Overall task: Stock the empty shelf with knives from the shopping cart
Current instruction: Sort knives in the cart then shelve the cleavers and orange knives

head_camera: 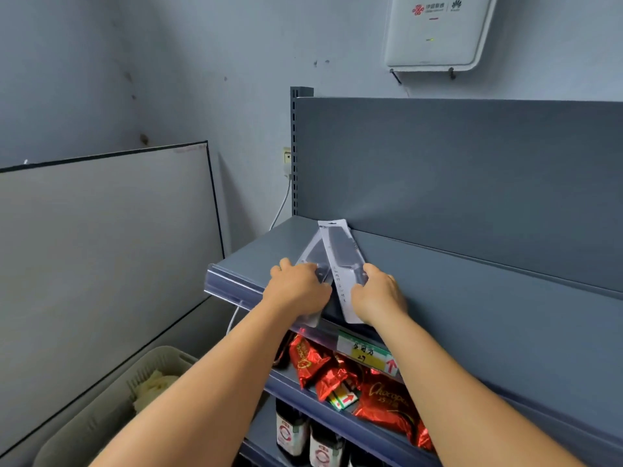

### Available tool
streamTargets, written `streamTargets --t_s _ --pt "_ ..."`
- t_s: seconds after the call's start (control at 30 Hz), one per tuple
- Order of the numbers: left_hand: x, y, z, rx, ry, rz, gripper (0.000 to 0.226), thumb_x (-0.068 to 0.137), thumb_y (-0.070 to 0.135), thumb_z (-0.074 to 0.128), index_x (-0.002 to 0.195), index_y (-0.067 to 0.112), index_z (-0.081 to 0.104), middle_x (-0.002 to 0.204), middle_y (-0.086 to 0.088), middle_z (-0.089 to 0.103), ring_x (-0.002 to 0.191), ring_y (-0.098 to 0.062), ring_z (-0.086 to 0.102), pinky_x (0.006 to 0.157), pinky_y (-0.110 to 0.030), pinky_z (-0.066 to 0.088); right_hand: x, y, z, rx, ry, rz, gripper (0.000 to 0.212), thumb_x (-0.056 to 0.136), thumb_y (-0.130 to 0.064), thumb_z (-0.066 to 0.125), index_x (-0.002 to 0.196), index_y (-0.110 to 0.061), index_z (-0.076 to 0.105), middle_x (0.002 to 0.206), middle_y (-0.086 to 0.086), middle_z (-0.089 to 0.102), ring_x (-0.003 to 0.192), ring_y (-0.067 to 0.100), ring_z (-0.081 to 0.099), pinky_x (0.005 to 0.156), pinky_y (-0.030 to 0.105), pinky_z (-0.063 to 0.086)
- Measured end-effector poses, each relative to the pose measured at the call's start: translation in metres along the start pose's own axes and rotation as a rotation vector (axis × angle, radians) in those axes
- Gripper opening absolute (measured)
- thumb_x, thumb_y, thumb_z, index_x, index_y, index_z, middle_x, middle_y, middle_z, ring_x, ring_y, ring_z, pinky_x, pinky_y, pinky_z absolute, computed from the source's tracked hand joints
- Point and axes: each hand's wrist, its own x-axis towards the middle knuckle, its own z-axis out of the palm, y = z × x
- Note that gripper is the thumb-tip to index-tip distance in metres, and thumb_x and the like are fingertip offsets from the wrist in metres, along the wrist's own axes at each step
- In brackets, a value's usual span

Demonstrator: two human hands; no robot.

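From the head camera, our one view, we look down along both forearms at the top shelf (472, 298), grey and bare except for two packaged knives at its left front corner. Our left hand (296, 288) holds the left knife (315, 256) by its handle end, fingers curled over the card; our right hand (379, 294) grips the right knife (340, 251) the same way, thumb side against the handle. Both packs lie flat or nearly flat on the shelf, though the glare on the plastic makes it hard for us to say whether the left one is fully down.

Each knife's long axis runs from our hands at the front lip away toward the back panel (472, 163). The two packs splay in a narrow V: handles apart under our hands, tips crossing near the panel, with the right pack lying over the left at the far end. The right knife's tip touches or almost touches the panel.

We judge the coming move turns on that overlap: the packs need to swing parallel, side by side. The shelf's open room lies to the right, so the right hand is the better placed to shift its knife.

Below, red snack bags (337, 372) and bottles (291, 433) fill lower shelves.
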Motion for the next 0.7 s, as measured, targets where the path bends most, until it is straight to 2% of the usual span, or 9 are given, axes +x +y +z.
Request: streamTargets --t_s 0.07,0.17,0.33,0.5,0.53,0.6,0.63,0.7 --pt "0.011 -0.007 -0.001 0.082 0.006 0.022 0.045 0.094 0.040 0.031 0.136 0.031 0.047 0.130 -0.010 0.040 0.125 -0.031 0.028 0.102 -0.039 0.029 0.003 -0.008 0.007 -0.126 0.003 0.011 0.040 0.097 -0.023 0.035 0.137 -0.023 0.041 0.135 0.011 0.045 0.120 0.031 0.039 0.096 0.036 0.038" --pt "0.022 -0.012 -0.001 0.146 -0.002 0.055 0.047 0.097 0.038 0.022 0.131 0.025 0.053 0.132 -0.008 0.042 0.124 -0.029 0.030 0.104 -0.042 0.022 0.006 -0.017 0.015 -0.194 -0.005 0.032 0.037 0.099 -0.028 0.031 0.132 -0.020 0.044 0.136 0.012 0.041 0.124 0.032 0.033 0.099 0.037 0.036" --pt "0.029 -0.015 -0.004 0.098 -0.030 0.122 0.039 0.097 0.035 0.024 0.116 0.017 0.054 0.127 -0.011 0.053 0.116 -0.031 0.045 0.098 -0.043 0.031 0.007 -0.025 0.014 -0.203 -0.087 0.039 0.046 0.100 -0.028 0.026 0.145 -0.019 0.030 0.148 0.010 0.032 0.132 0.032 0.027 0.105 0.039 0.031" --pt "0.019 -0.015 -0.007 0.053 0.102 0.229 0.022 0.097 0.032 0.028 0.094 0.015 0.042 0.114 -0.009 0.056 0.106 -0.029 0.048 0.087 -0.039 0.033 -0.009 -0.019 0.005 -0.197 -0.069 0.016 0.048 0.100 -0.035 0.026 0.145 -0.019 0.029 0.150 0.005 0.031 0.134 0.030 0.028 0.105 0.042 0.032" --pt "0.014 -0.013 -0.007 0.033 0.123 0.257 0.023 0.097 0.032 0.029 0.097 0.014 0.043 0.115 -0.009 0.055 0.105 -0.029 0.048 0.086 -0.039 0.034 -0.014 -0.017 0.002 -0.198 -0.047 0.005 0.048 0.100 -0.036 0.027 0.145 -0.019 0.028 0.151 0.003 0.031 0.134 0.029 0.029 0.105 0.042 0.033" --pt "0.004 -0.008 -0.005 -0.003 0.128 0.323 0.036 0.099 0.034 0.030 0.124 0.011 0.044 0.129 -0.011 0.050 0.113 -0.031 0.046 0.090 -0.040 0.036 -0.027 -0.010 -0.008 -0.191 0.007 -0.012 0.050 0.100 -0.038 0.030 0.147 -0.020 0.026 0.153 0.000 0.028 0.136 0.027 0.029 0.106 0.040 0.032" --pt "-0.003 -0.006 -0.004 -0.014 0.120 0.354 0.046 0.100 0.035 0.031 0.138 0.011 0.035 0.137 -0.011 0.045 0.120 -0.031 0.043 0.095 -0.040 0.036 -0.033 -0.005 -0.013 -0.187 0.034 -0.015 0.052 0.100 -0.038 0.031 0.148 -0.020 0.023 0.154 -0.001 0.026 0.137 0.026 0.027 0.107 0.040 0.031" --pt "-0.018 0.002 -0.002 -0.047 0.118 0.414 0.055 0.100 0.038 0.032 0.149 0.014 0.022 0.147 -0.009 0.036 0.131 -0.029 0.036 0.103 -0.038 0.033 -0.048 0.006 -0.024 -0.175 0.092 -0.013 0.057 0.099 -0.040 0.034 0.151 -0.020 0.018 0.157 -0.002 0.022 0.141 0.024 0.022 0.110 0.039 0.027"
